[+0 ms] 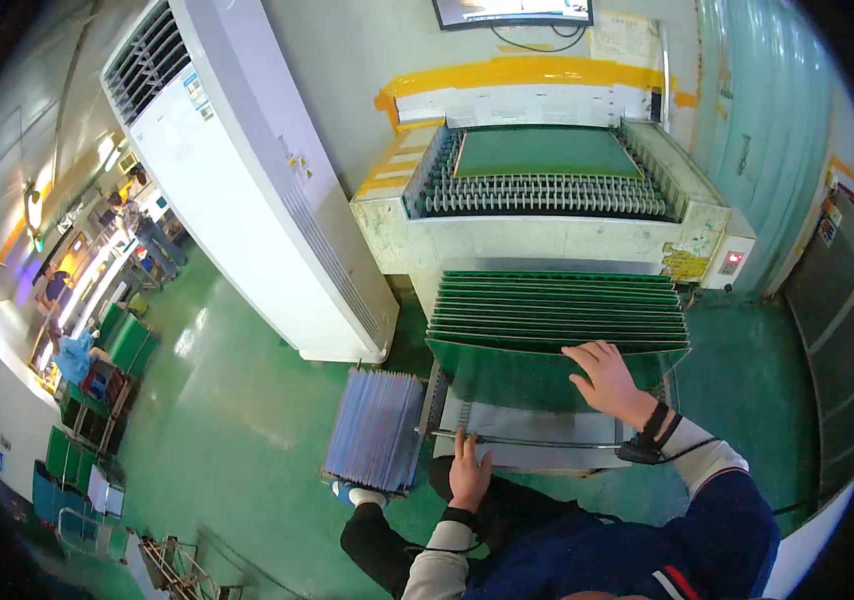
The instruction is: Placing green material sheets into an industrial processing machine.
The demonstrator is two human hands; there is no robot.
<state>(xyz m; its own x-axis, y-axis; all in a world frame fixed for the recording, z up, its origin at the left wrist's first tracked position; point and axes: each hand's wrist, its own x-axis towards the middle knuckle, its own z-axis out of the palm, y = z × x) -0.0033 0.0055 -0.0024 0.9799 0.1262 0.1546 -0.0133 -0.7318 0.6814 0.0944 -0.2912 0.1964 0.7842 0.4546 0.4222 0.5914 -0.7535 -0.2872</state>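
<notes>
Several large green panels (557, 310) stand on edge, one behind another, in a rack in front of me. My right hand (609, 382) lies against the upper part of the nearest panel (507, 375), its fingers spread close to the top edge. My left hand (469, 476) is by the metal bar (532, 441) across the front of the rack. Its fingers are stretched out and the tips reach the bar; whether they press on it I cannot tell. Both wrists wear black bands, and a cable runs from the right one.
Behind the rack stands a roller machine (547, 238) with a green panel (547, 153) lying on its rollers. To my left are a rack of bluish sheets (375, 425) and a tall white cabinet unit (247, 200). A dark panel (832, 330) leans at right. People work far left.
</notes>
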